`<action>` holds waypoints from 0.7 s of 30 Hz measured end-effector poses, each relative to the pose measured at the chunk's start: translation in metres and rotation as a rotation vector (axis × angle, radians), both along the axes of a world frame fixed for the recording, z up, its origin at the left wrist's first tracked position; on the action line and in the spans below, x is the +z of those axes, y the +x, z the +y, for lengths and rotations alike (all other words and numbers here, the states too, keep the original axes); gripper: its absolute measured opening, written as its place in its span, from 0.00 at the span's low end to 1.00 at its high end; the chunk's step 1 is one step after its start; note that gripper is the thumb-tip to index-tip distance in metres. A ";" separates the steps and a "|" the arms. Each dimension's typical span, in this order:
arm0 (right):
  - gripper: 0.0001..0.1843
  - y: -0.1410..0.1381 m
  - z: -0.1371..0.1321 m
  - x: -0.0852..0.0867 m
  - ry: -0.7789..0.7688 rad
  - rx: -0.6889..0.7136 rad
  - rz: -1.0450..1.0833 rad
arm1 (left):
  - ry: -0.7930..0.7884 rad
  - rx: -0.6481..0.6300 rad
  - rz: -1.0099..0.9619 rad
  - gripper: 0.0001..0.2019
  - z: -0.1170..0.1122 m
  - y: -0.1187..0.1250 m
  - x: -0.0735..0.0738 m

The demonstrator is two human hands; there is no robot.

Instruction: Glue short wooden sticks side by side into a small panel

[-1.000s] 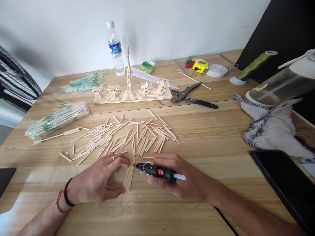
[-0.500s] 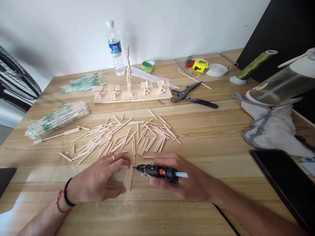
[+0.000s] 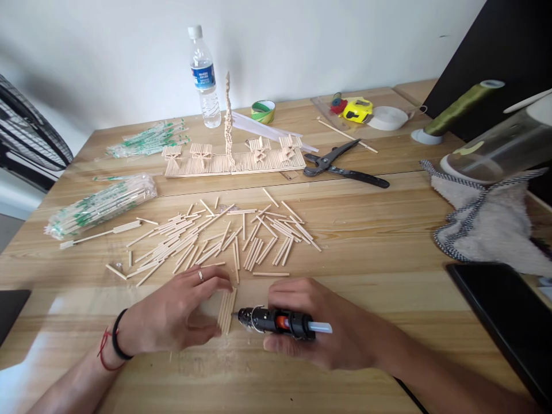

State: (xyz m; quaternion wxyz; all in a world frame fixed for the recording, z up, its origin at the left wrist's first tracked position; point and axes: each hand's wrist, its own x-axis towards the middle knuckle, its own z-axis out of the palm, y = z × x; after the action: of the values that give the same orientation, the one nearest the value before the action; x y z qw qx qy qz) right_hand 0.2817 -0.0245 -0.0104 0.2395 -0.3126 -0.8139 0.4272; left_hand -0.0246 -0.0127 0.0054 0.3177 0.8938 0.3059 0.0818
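Observation:
My right hand [image 3: 310, 322] is wrapped round a black hot glue gun [image 3: 276, 322], with a whitish glue stick poking out of its back end. The gun's nozzle points left at the right edge of a small row of wooden sticks [image 3: 226, 310] laid side by side on the table. Curved around that row, my left hand [image 3: 181, 307] holds it at its far and near ends between fingers and thumb. Just beyond both hands lies a spread of loose short wooden sticks [image 3: 172, 244].
A stick-built model [image 3: 241, 164] with a tall spire stands behind. Around it are pliers [image 3: 330, 164], a water bottle [image 3: 204, 83], green tape [image 3: 263, 111] and a yellow tape measure [image 3: 357, 110]. Bagged sticks [image 3: 103, 204] lie left; a phone [image 3: 495, 322] and a cloth [image 3: 487, 213] lie right.
My right hand has brought the glue gun nearer to me, its nozzle moving from the row's far end down along its right edge. My left hand stays at the row.

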 end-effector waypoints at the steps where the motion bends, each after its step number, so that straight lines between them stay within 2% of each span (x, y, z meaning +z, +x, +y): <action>1: 0.19 0.000 0.000 -0.001 0.005 -0.021 0.001 | 0.002 -0.001 -0.003 0.33 0.000 0.000 0.000; 6: 0.18 0.000 0.002 -0.005 0.008 0.008 0.009 | -0.004 -0.002 -0.007 0.30 0.001 -0.001 -0.001; 10: 0.19 -0.001 0.004 -0.008 0.027 -0.029 0.075 | -0.028 -0.011 -0.012 0.26 0.002 -0.001 0.000; 16: 0.16 -0.002 0.004 -0.007 0.020 -0.057 0.077 | -0.007 -0.021 -0.032 0.25 0.002 0.002 -0.001; 21: 0.18 -0.002 0.004 -0.006 -0.032 -0.039 0.098 | -0.002 -0.015 -0.020 0.26 0.001 0.001 0.000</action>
State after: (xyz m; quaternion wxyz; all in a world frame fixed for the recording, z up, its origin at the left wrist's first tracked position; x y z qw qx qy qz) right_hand 0.2793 -0.0206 -0.0160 0.2826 -0.3108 -0.7880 0.4501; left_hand -0.0231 -0.0120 0.0053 0.3222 0.8948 0.2961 0.0883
